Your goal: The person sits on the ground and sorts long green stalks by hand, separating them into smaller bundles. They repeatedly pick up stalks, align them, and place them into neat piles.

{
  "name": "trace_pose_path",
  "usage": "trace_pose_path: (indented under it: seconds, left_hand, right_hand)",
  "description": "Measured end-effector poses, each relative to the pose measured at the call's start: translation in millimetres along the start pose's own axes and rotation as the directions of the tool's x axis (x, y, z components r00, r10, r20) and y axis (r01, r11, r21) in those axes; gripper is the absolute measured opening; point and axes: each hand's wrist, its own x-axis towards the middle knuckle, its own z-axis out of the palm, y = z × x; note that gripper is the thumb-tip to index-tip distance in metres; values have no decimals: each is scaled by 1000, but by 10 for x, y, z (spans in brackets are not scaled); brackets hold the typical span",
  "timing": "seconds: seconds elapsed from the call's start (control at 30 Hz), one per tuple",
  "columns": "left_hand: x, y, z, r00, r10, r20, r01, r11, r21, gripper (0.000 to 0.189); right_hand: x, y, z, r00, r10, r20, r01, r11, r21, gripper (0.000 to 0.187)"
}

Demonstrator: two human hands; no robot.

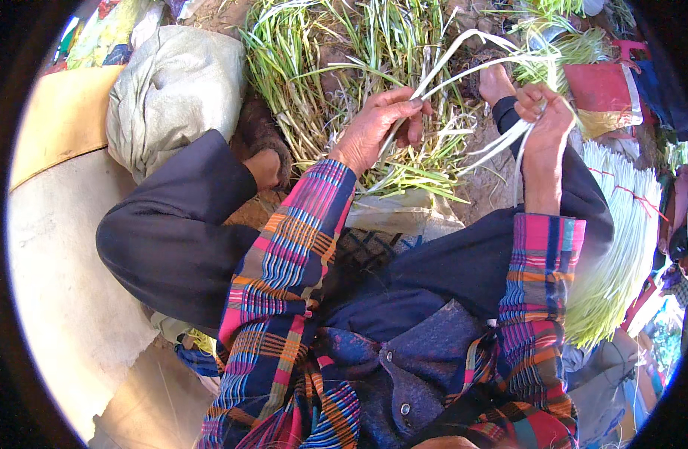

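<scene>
Long pale stalks, apparently garlic chives or a similar leafy vegetable, arch between my two hands. My left hand pinches some of them between thumb and fingers, their ends hanging below the palm. Curled around several stalks, my right hand is raised at the right, with loose ends trailing down and to the left. Beneath and beyond my left hand lies a spread of green-and-white stalks on bare earth. Shorter yellow-green pieces lie just below it.
A large bundle of pale stalks with red ties lies at my right. Beyond it sits a red packet. On the left are a grey-white cloth-covered bundle and a tan sheet. My crossed legs flank the ground before me.
</scene>
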Motion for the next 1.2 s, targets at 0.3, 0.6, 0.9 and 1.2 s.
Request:
trace_pose_path:
  seconds: [0.3,0.6,0.9,1.2]
  left_hand:
    - [38,-44,510,986,49,157,-81,976,203,17]
    - [163,-644,435,905,369,213,-369,427,826,18]
    - [475,-931,-377,887,200,-417,33,872,489,20]
    - [1243,-791,-692,572,155,-805,240,907,345,29]
  right_hand:
    - [-215,647,332,959,-27,-281,-81,928,-365,22]
    - [-287,561,259,988,-145,-42,137,978,-156,13]
    - [-78,166,125,953,-245,179,264,960,-95,19]
    - [-145,449,395,972,-209,-103,184,960,-212,3]
